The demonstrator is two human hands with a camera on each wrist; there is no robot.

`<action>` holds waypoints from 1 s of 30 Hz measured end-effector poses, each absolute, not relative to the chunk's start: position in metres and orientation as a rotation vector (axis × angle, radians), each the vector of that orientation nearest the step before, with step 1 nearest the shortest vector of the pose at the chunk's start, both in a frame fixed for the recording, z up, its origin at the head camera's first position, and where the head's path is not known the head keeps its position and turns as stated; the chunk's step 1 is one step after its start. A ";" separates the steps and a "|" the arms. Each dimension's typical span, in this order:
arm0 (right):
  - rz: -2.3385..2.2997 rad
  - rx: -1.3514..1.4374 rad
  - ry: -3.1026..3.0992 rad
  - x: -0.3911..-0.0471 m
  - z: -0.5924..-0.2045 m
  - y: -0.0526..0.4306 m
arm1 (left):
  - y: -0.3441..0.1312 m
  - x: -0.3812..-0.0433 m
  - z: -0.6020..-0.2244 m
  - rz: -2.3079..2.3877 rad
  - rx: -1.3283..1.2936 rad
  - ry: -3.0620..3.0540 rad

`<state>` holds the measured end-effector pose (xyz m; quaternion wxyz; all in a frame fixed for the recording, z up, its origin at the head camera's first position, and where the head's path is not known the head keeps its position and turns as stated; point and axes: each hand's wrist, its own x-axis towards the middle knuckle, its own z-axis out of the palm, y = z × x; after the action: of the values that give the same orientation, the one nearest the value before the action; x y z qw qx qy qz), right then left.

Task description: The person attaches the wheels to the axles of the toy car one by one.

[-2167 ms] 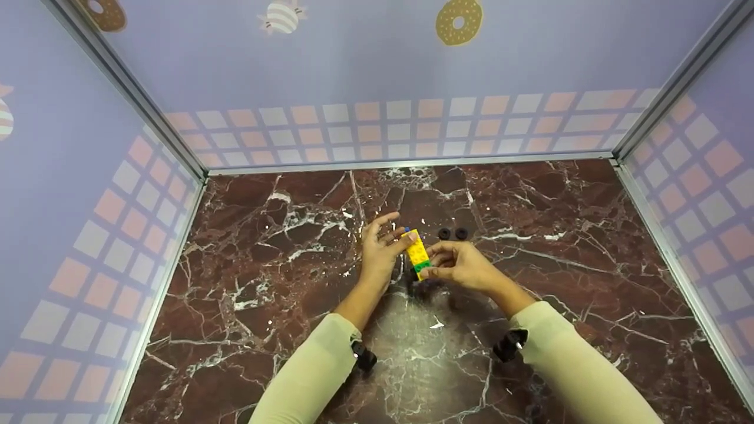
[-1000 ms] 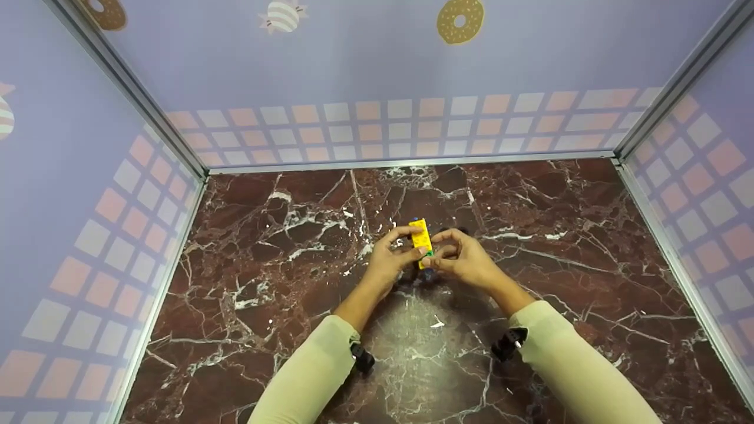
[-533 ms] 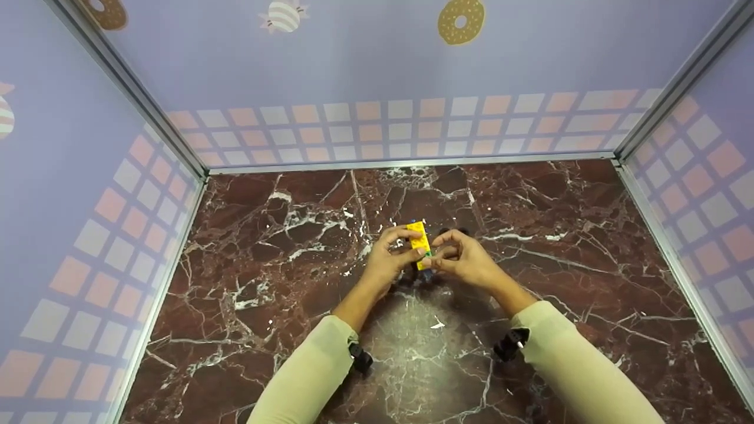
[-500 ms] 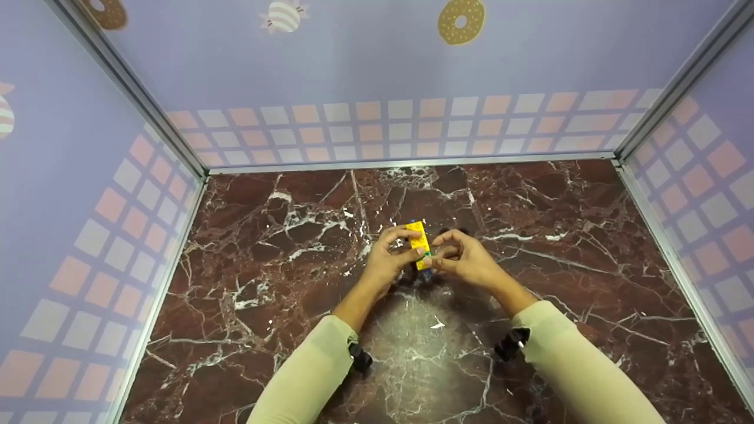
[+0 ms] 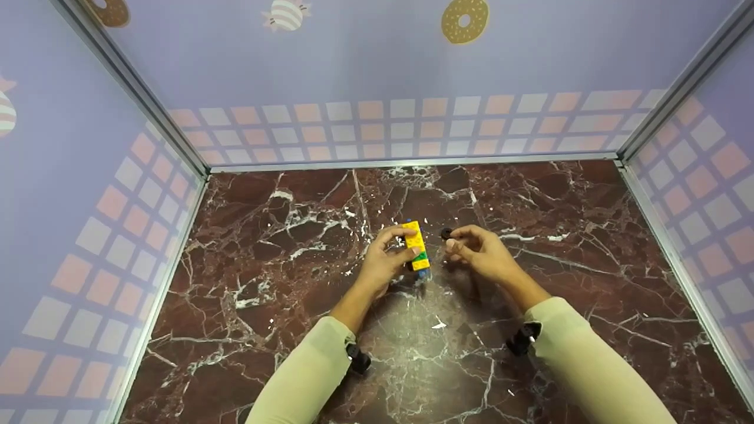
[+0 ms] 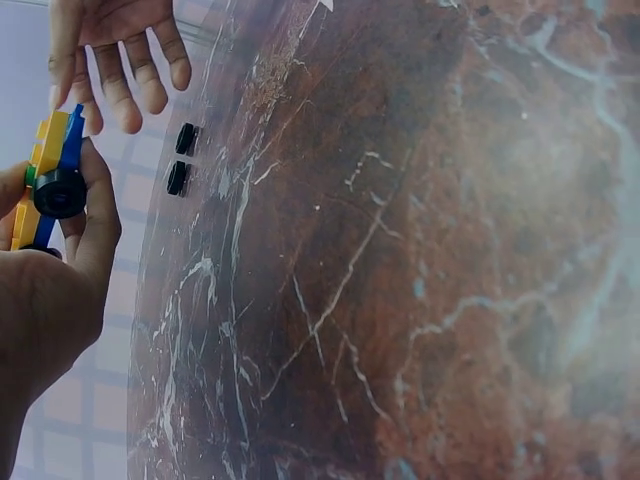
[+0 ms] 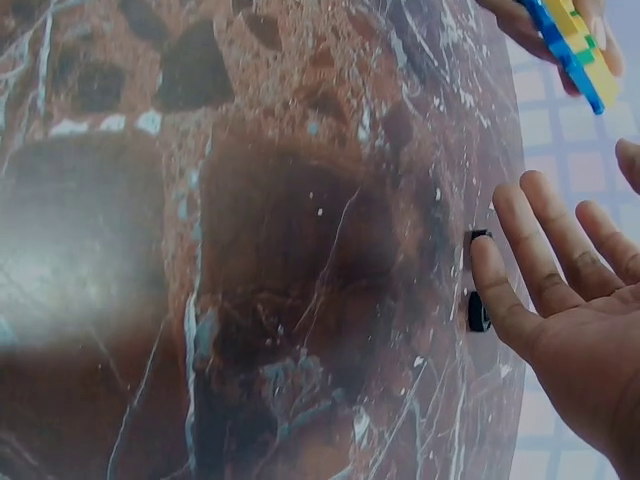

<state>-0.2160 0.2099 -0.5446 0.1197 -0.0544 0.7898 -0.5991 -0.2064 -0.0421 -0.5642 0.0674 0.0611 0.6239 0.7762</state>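
My left hand [image 5: 386, 259] pinches a toy brick car [image 5: 416, 244] between thumb and fingers. The car has yellow bricks with a green one on top and a blue base. In the left wrist view, a black wheel [image 6: 60, 193] is on the car's near side, and part of another shows lower down. Bare blue axle ends show on its other side in the right wrist view. To the right of the car, my right hand [image 5: 486, 254] has its fingers spread with nothing between them. Two loose black wheels [image 7: 478, 312] lie on the tabletop, close by its fingertips.
The dark red marbled tabletop [image 5: 283, 330] is bounded by lilac panels [image 5: 377, 70] at the back and both sides. A small white scrap [image 5: 439, 325] lies on the surface in front of the hands. Each sleeve carries a black wrist camera [image 5: 524, 338].
My right hand has let go of the car and moved right, beside the loose wheels. The left hand keeps hold of the car, which has shifted slightly.
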 end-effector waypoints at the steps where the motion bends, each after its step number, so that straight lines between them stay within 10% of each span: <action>1: -1.747 -0.154 2.314 -0.216 -0.545 0.211 | -0.043 -0.206 -0.564 2.334 0.180 1.865; 30: -1.104 -0.398 3.019 -0.235 -0.582 0.238 | -0.045 -0.201 -0.563 2.360 0.138 1.711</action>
<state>-0.2354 0.2375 -0.5820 -0.0486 -0.1228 0.9310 -0.3404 -0.2009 -0.0455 -0.5630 0.1116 0.0470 0.5826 0.8037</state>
